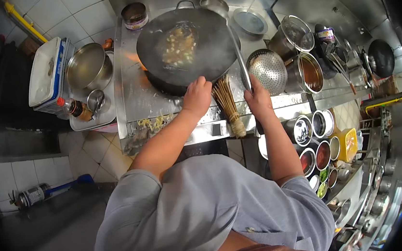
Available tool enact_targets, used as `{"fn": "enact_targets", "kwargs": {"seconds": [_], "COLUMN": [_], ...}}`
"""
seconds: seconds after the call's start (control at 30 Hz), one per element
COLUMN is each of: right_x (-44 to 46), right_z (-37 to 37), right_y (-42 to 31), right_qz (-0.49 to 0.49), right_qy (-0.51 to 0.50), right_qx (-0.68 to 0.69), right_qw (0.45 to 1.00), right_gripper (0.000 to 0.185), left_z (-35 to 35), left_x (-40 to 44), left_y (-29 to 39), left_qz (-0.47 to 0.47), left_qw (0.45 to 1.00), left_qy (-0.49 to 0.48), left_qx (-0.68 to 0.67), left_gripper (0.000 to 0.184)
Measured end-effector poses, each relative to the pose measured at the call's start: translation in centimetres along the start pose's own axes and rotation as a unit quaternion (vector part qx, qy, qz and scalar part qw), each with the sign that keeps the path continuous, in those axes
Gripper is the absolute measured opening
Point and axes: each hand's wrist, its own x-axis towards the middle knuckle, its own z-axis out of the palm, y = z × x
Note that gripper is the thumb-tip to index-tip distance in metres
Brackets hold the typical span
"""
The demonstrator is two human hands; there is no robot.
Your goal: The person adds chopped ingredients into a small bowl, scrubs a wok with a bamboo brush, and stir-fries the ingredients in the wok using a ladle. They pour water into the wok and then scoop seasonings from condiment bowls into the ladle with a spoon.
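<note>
A large dark wok (156, 62) sits over the burner, with chopped food (179, 47) in oil or broth at its middle. At its near rim, my left hand (198, 96) is closed on the edge; whatever grip lies under the fingers is hidden. My right hand (259, 101) wraps round the long handle of a metal ladle (238, 54). The ladle's bowl reaches the far right of the wok, beyond its rim. Between my hands lies a bamboo wok brush (228, 106), bristles towards the wok. Flames (134, 58) show at the wok's left side.
A perforated strainer (267, 70) and a pot of reddish-brown liquid (311, 72) stand right of the wok. Several seasoning containers (322, 155) line the lower right. To the left are a steel pot (89, 67), a sauce bottle (77, 108) and a white tub (45, 72). Noodle-like scraps (155, 123) lie on the stove edge.
</note>
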Motion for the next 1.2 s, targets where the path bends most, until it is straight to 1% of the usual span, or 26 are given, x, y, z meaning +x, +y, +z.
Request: {"fn": "enact_targets", "kwargs": {"seconds": [0.07, 0.13, 0.17, 0.23, 0.27, 0.3, 0.37, 0.4, 0.5, 0.53, 0.6, 0.67, 0.7, 0.73, 0.8, 0.83, 0.87, 0.9, 0.93, 0.97, 1.03, 1.07, 1.1, 1.13, 1.17, 1.2], "right_x": [-0.7, -0.9, -2.0, -5.0, -6.0, -6.6, -7.8, -7.7, -7.4, -6.5, -4.1, -2.5, -1.8, -0.9, 2.0, 3.8, 6.4, 9.0, 11.6, 14.1, 20.3, 23.1, 25.2, 27.5, 29.6, 30.7], "right_z": [0.2, -0.5, 0.6, 2.0, 1.3, 1.3, 1.3, 1.0, 0.3, 0.0, -2.5, -2.5, -2.2, -2.0, -2.1, -2.6, -2.3, -2.0, -1.8, -3.8, -0.9, -0.9, -0.5, 0.0, 0.9, 1.4], "right_y": [-1.2, -2.8, -1.4, 0.7, 0.1, 0.1, 0.1, -0.3, -0.7, -0.6, -1.5, -0.4, 0.2, 0.9, 2.8, 3.8, 6.5, 9.1, 11.7, 9.9, 16.1, 17.0, 17.6, 18.5, 19.8, 20.6], "right_qz": [0.007, 0.086, 0.090, 0.103, 0.123, 0.128, 0.187, 0.187, 0.184, 0.087, 0.177, 0.164, 0.156, 0.160, 0.165, 0.154, 0.133, 0.115, 0.098, 0.181, 0.087, 0.118, 0.150, 0.147, 0.185, 0.221], "right_qy": [0.004, -0.042, -0.059, -0.063, -0.070, -0.076, -0.098, -0.097, -0.081, -0.045, -0.115, -0.097, -0.077, -0.078, -0.008, 0.006, 0.021, 0.038, 0.057, -0.007, 0.069, 0.054, 0.035, 0.031, -0.029, -0.087], "right_qx": [-0.011, 0.201, 0.258, 0.206, 0.169, 0.166, 0.210, 0.210, 0.235, 0.175, 0.217, 0.213, 0.223, 0.230, 0.262, 0.235, 0.186, 0.134, 0.082, 0.061, -0.137, -0.126, -0.114, -0.110, -0.100, -0.090], "right_qw": [1.000, 0.975, 0.960, 0.971, 0.975, 0.975, 0.955, 0.955, 0.951, 0.980, 0.953, 0.958, 0.959, 0.957, 0.951, 0.960, 0.973, 0.984, 0.990, 0.982, 0.984, 0.984, 0.981, 0.982, 0.977, 0.967], "right_gripper": [0.065, 0.064, 0.065, 0.054, 0.049, 0.049, 0.040, 0.040, 0.042, 0.042, 0.045, 0.047, 0.042, 0.042, 0.043, 0.041, 0.040, 0.039, 0.040, 0.050, 0.038, 0.034, 0.031, 0.031, 0.026, 0.024], "left_z": [0.2, 0.0, -0.2, -0.9, -0.9, -0.8, 0.0, 0.2, 0.6, 0.5, 0.1, -3.7, -4.7, -5.6, -7.9, -9.2, -9.7, -10.9, -11.6, -11.6, -11.1, -11.2, -9.4, -8.2, -8.0, -9.3], "left_x": [-0.3, -0.2, -0.5, 0.3, 0.4, -0.3, -0.7, -0.2, -0.6, -1.0, -1.2, -2.6, -4.7, -7.2, -11.8, -13.8, -17.1, -19.3, -21.3, -24.6, -31.1, -33.7, -42.6, -49.0, -50.9, -52.0], "left_y": [-0.2, -0.2, 0.0, -0.1, -0.3, -0.4, -0.9, -1.0, -1.2, -1.1, -1.0, 0.7, 0.7, 0.4, 0.2, 0.0, -0.8, -0.5, -0.1, -0.6, -1.7, -2.0, -5.5, -7.8, -8.2, -6.7], "left_qz": [-0.004, -0.001, -0.002, 0.001, 0.019, 0.031, 0.005, -0.013, -0.011, -0.014, 0.033, 0.097, 0.052, 0.017, -0.060, -0.031, -0.161, -0.204, -0.276, -0.316, -0.396, -0.432, -0.414, -0.395, -0.374, -0.418], "left_qw": [1.000, 1.000, 1.000, 1.000, 1.000, 0.999, 0.999, 0.999, 0.999, 0.999, 0.998, 0.993, 0.995, 0.993, 0.986, 0.993, 0.977, 0.969, 0.948, 0.933, 0.896, 0.874, 0.876, 0.878, 0.879, 0.852], "left_qy": [-0.002, 0.004, -0.004, -0.007, -0.009, -0.016, -0.036, -0.047, -0.037, -0.038, 0.006, 0.038, 0.010, -0.001, -0.018, -0.024, -0.098, -0.119, -0.144, -0.155, -0.190, -0.217, -0.244, -0.270, -0.294, -0.315], "left_qx": [0.002, 0.000, 0.001, 0.000, -0.006, -0.014, -0.010, -0.002, -0.016, -0.014, -0.044, -0.047, -0.090, -0.120, -0.152, -0.115, -0.104, -0.078, -0.074, -0.075, -0.063, -0.049, -0.035, -0.022, -0.009, -0.008], "left_gripper": [0.007, 0.008, 0.008, 0.007, 0.006, 0.005, 0.004, 0.004, 0.005, 0.005, 0.010, 0.024, 0.028, 0.027, 0.021, 0.016, 0.014, 0.013, 0.014, 0.014, 0.015, 0.017, 0.018, 0.020, 0.022, 0.022]}}
